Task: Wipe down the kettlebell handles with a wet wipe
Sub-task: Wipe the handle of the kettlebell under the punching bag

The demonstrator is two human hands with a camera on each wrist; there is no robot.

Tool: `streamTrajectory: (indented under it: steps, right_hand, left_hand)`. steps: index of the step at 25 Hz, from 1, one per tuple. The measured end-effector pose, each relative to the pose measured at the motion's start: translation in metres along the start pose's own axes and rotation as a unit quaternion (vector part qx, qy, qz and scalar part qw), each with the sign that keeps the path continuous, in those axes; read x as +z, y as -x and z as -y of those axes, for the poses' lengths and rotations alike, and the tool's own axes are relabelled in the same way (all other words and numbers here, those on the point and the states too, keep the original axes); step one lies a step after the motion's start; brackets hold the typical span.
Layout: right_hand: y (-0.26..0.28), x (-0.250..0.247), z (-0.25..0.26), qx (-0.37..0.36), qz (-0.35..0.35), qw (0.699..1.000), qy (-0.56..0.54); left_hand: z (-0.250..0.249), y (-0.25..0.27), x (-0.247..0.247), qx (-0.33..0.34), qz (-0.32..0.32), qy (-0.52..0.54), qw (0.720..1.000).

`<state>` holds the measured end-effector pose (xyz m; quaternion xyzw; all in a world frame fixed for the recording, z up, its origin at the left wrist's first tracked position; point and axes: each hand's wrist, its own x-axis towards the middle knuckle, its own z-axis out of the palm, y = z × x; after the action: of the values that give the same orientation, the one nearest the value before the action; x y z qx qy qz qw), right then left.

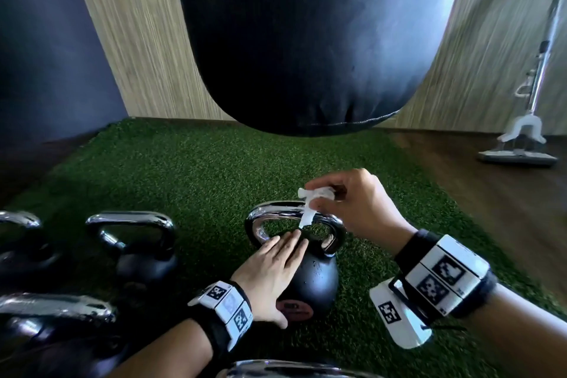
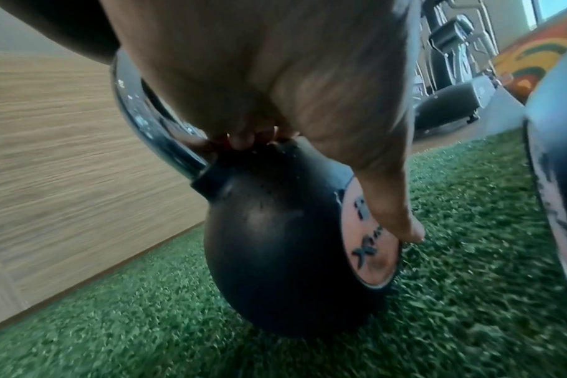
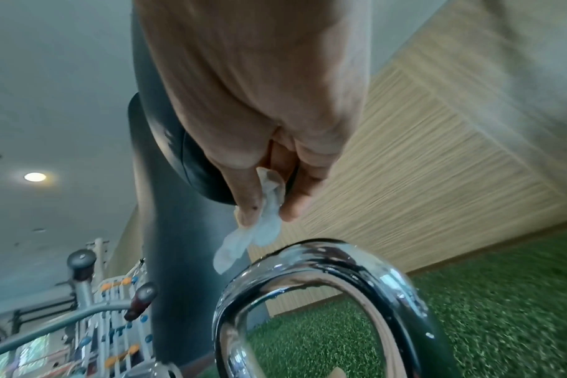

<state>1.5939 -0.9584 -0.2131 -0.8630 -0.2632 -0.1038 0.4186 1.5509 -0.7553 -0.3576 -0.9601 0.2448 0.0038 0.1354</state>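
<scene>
A black kettlebell point(image 1: 316, 279) with a wet chrome handle point(image 1: 276, 213) stands on green turf at the centre. My left hand point(image 1: 288, 242) lies flat on its body, fingers straight and reaching the foot of the handle. In the left wrist view the thumb point(image 2: 402, 222) rests by the pink label point(image 2: 369, 255) on the body point(image 2: 269, 243). My right hand point(image 1: 319, 195) hovers just above the handle's right part and pinches a twisted white wet wipe point(image 1: 308, 212), whose tail hangs across the bar. The right wrist view shows the wipe point(image 3: 259, 230) between thumb and fingers above the handle point(image 3: 324, 258).
More chrome-handled kettlebells stand to the left point(image 1: 132, 239), at the far left point(image 1: 18, 242), lower left point(image 1: 55, 313) and at the bottom edge point(image 1: 291, 370). A black punching bag point(image 1: 306, 40) hangs ahead. A mop point(image 1: 521, 144) stands on the wood floor at right.
</scene>
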Motion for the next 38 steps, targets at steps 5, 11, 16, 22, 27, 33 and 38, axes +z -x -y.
streamTrajectory:
  steps: [5, 11, 16, 22, 27, 33, 38]
  right_hand:
    - [-0.015, 0.022, 0.005, -0.087, 0.038, 0.993, 0.072]
    - [-0.011, 0.001, -0.009, -0.051, 0.072, 0.983, 0.164]
    - [-0.019, 0.009, -0.006, -0.026, 0.063, 0.983, 0.169]
    - [-0.002, -0.021, -0.043, 0.105, 0.072, 0.986, 0.111]
    - [-0.003, -0.018, -0.064, 0.143, 0.090, 0.984, 0.049]
    - [0.003, -0.006, -0.096, 0.282, 0.146, 0.941, -0.114]
    - [0.011, 0.017, -0.110, 0.350, 0.184, 0.899, -0.192]
  left_hand:
    - [-0.011, 0.001, 0.016, -0.051, -0.028, 0.016, 0.998]
    - [-0.013, 0.000, 0.020, -0.064, -0.034, 0.007, 0.997]
    - [-0.015, 0.001, 0.019, -0.062, -0.041, 0.018, 0.997]
    - [-0.014, 0.002, 0.018, -0.063, -0.035, 0.010, 0.997]
    - [-0.013, 0.002, 0.021, -0.053, -0.038, 0.024, 0.998]
    - [-0.016, 0.001, 0.019, -0.058, -0.036, 0.010, 0.998]
    - [-0.016, 0.001, 0.012, -0.061, -0.017, 0.055, 0.996]
